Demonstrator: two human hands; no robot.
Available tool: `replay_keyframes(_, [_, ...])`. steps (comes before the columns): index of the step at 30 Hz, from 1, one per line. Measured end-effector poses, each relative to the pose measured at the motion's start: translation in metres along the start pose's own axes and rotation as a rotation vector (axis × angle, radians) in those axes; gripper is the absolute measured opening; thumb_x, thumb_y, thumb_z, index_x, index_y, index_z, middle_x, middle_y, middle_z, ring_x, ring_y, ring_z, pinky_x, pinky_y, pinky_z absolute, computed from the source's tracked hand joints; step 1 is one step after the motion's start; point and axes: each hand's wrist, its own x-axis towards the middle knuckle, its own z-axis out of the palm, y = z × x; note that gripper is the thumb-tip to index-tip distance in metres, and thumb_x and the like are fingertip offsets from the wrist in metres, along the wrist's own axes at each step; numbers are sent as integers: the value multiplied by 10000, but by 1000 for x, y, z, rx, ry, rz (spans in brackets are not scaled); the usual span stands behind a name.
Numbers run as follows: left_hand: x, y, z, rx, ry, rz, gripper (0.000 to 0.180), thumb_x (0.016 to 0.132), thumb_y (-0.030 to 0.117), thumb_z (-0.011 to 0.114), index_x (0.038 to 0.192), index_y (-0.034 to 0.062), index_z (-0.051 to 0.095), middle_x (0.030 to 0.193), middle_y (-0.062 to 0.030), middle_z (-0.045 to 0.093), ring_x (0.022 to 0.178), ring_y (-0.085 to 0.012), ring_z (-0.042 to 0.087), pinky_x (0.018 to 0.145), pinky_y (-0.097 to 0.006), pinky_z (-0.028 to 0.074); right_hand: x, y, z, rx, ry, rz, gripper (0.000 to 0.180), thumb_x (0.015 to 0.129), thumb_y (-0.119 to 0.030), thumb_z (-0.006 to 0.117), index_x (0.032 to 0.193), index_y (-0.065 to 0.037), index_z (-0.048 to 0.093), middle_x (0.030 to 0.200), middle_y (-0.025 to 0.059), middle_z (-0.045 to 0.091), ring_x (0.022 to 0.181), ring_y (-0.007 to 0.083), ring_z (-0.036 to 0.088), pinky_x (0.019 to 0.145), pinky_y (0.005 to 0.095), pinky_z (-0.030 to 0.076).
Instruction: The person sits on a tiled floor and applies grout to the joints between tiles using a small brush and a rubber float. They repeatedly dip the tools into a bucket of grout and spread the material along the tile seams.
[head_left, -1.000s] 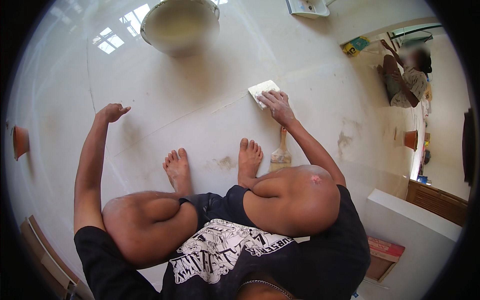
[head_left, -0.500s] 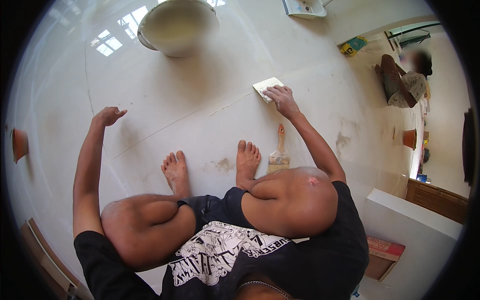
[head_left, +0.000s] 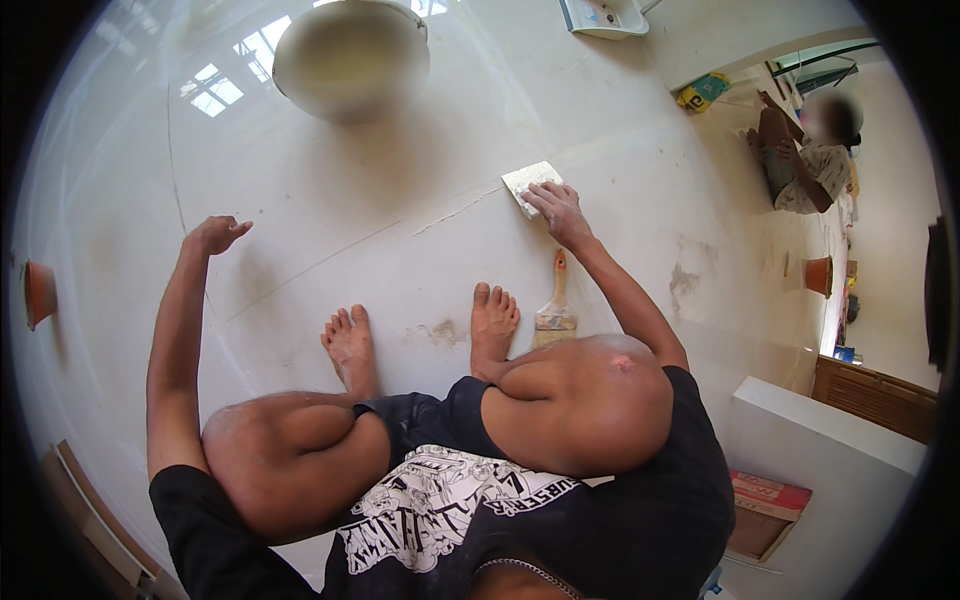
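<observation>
My right hand [head_left: 562, 212] holds a flat, pale, squarish spreader [head_left: 531, 181] smeared with white paste, low over the glossy white tiled floor [head_left: 330, 220]. From the spreader's left side a thin, uneven line of paste [head_left: 455, 214] runs along a tile joint toward the lower left. Away to the left, my left hand [head_left: 220, 234] hovers with its fingers curled and one digit pointing right; nothing shows in it. A wide paintbrush [head_left: 556, 315] with a pale handle and an orange tip lies beside my right foot, just below my right hand.
A pale bucket [head_left: 350, 65], blurred, stands ahead. Beyond it to the right is a white dustpan [head_left: 606, 17]. Another person [head_left: 805, 160] sits on the floor at the far right, near a yellow-green bag [head_left: 704, 92]. Orange-brown pots [head_left: 40, 295] stand at both sides.
My right hand and the spreader have shifted very slightly left and down. The left hand stays almost in place. The seated person's arm has risen a little.
</observation>
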Motion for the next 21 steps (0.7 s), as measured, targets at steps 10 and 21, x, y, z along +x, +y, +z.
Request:
replay_keyframes(10, [-1,0,2,14,-10,13,705,922,641,426,1157,12,641,1180,-227,632,1152,-358,575,989,-428,457,15,4,-44,287,-34,429,374,863,-73,570,1237,-96,574,1157,135,645,1025,285,619,868,386,467])
replay_keyframes(21, [3,-11,12,1,7,-8,687,926,638,410,1119,27,658,1137,-185,658,1109,-343,590,949,-450,467,12,88,-20,956,118,795,375,924,-202,606,1232,-6,521,1073,108,638,960,162,616,811,314,511])
